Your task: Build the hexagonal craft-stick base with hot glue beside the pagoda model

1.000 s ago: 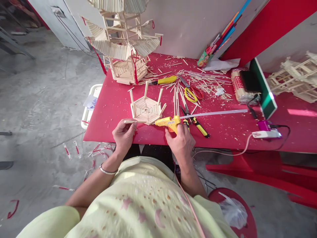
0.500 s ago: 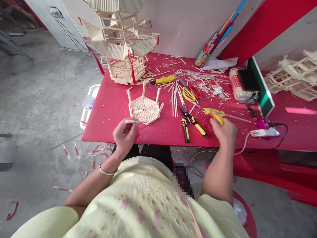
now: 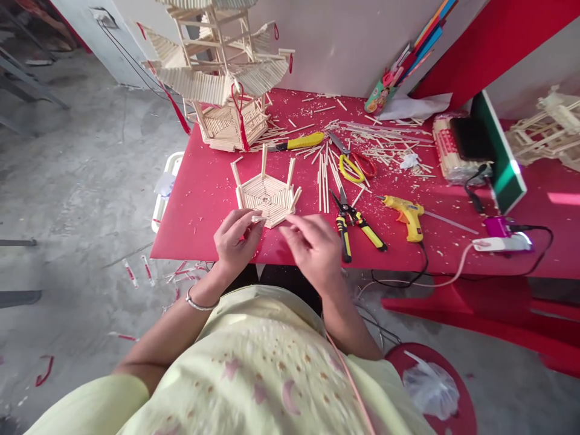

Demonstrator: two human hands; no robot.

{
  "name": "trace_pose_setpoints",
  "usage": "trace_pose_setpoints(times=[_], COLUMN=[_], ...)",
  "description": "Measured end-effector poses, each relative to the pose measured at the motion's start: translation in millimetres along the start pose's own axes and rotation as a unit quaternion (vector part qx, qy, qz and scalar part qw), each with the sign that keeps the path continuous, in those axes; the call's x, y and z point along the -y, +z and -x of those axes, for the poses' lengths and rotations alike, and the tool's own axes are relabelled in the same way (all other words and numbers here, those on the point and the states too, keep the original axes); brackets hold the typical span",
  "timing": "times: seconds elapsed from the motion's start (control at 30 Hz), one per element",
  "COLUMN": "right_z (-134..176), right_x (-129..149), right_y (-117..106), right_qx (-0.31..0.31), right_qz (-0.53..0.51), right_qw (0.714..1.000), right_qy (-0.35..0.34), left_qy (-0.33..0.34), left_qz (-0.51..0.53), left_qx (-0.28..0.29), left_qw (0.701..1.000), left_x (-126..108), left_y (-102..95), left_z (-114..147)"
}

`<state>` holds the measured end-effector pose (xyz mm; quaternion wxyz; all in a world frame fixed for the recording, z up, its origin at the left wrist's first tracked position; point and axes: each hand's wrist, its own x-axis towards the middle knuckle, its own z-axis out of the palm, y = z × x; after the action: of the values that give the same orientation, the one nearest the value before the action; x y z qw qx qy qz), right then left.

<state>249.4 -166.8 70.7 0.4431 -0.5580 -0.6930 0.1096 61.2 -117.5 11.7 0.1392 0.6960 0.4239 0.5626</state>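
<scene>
"Where was the hexagonal base (image 3: pixel 266 199)?"

"Flat on the red table (image 3: pixel 194 205), right in front of the person. Say it was the middle of the dial, with twelve pointing away from them. Pale posts (image 3: pixel 264 162) stood up from several of its corners."

"And the left hand (image 3: pixel 235 238)?"

"At seven o'clock, just beside the near rim. Its fingers were curled, thumb closed against them on a pale stick piece (image 3: pixel 256 219), one end showing toward the base."

"What about the right hand (image 3: pixel 317 248)?"

"Between four and five, near the base's closest edge, thumb and fingers half curled. Whether it pinched anything, I couldn't tell."

"Any tools around?"

"A yellow glue gun (image 3: pixel 408 217) lay out at three, well apart from both hands, its nozzle toward the base. Cutters (image 3: pixel 347 211) with spread handles sat between the two. Scissors (image 3: pixel 346 156) lay at two, among loose sticks (image 3: pixel 324 181), and a yellow knife (image 3: pixel 303 141) at one."

"And at eleven?"

"A tiered stick pagoda (image 3: pixel 199 84), hung with red tassels (image 3: pixel 243 134)."
</scene>
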Motion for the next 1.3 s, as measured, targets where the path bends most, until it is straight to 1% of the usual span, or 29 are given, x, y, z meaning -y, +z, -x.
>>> trace_pose_setpoints(times=[0.03, 0.1, 0.17, 0.2, 0.3, 0.37, 0.47, 0.6, 0.67, 0.73, 0.8, 0.9, 0.97, 1.07, 1.17, 1.23, 1.3], right_z=[-3.0, -7.8, -10.6, -11.4, -12.8, -13.9, -16.5, -21.4, -23.5, -24.7, -24.7, -22.6, -20.4, -17.4, -16.1, -16.3, -16.8], right_x=[6.9, 11.1, 8.0, 5.4, -1.2, -3.3, -3.8, -3.5, -3.5, -3.6, -3.7, -4.3, -5.2, -6.8, -8.6, -10.1, -11.9], right_y=[13.1, 32.0, 42.3, 45.0, 48.0, 48.4, 49.2, 50.5, 50.6, 50.0, 49.0, 47.4, 46.7, 45.9, 44.7, 43.9, 43.6], right_qx=[0.023, 0.045, 0.047, 0.038, -0.023, -0.047, -0.038, -0.030, -0.025, -0.022, -0.017, -0.010, -0.009, -0.003, 0.022, 0.049, 0.071], right_qz=[-0.021, -0.039, -0.038, -0.040, -0.069, -0.088, -0.093, -0.099, -0.103, -0.104, -0.102, -0.095, -0.093, -0.099, -0.122, -0.158, -0.206], right_qw=[0.999, 0.998, 0.998, 0.998, 0.997, 0.995, 0.995, 0.995, 0.994, 0.994, 0.994, 0.995, 0.996, 0.995, 0.992, 0.985, 0.972], right_qy=[-0.013, -0.025, -0.023, -0.019, -0.013, -0.008, 0.001, -0.006, -0.012, -0.019, -0.020, -0.006, 0.002, 0.008, 0.032, 0.058, 0.092], left_qy=[0.015, 0.046, 0.063, 0.062, 0.023, -0.009, -0.030, -0.052, -0.067, -0.093, -0.141, -0.236, -0.282, -0.312, -0.339, -0.371, -0.411], left_qz=[0.002, 0.009, 0.015, 0.017, 0.036, 0.045, 0.037, 0.052, 0.056, 0.060, 0.077, 0.133, 0.178, 0.238, 0.289, 0.334, 0.378], left_qx=[0.006, 0.009, 0.007, 0.009, 0.039, 0.044, 0.045, 0.080, 0.082, 0.080, 0.083, 0.091, 0.091, 0.093, 0.106, 0.123, 0.139], left_qw=[1.000, 0.999, 0.998, 0.998, 0.998, 0.998, 0.998, 0.994, 0.993, 0.991, 0.984, 0.958, 0.938, 0.915, 0.889, 0.857, 0.818], left_x=[0.8, 1.9, 2.8, 3.2, 4.9, 6.1, 7.5, 7.6, 6.8, 5.5, 4.2, 2.5, 1.2, -1.1, -2.3, -2.1, -1.6], left_y=[0.4, 1.5, 2.3, 2.5, 2.1, 1.9, 3.6, 7.9, 8.9, 8.5, 6.9, 4.0, 2.9, 2.7, 3.0, 2.8, 2.0], left_z=[0.1, 1.0, 1.8, 2.0, 1.1, 0.1, -1.2, -3.3, -4.6, -5.6, -6.1, -6.7, -7.8, -10.1, -11.3, -11.2, -10.9])
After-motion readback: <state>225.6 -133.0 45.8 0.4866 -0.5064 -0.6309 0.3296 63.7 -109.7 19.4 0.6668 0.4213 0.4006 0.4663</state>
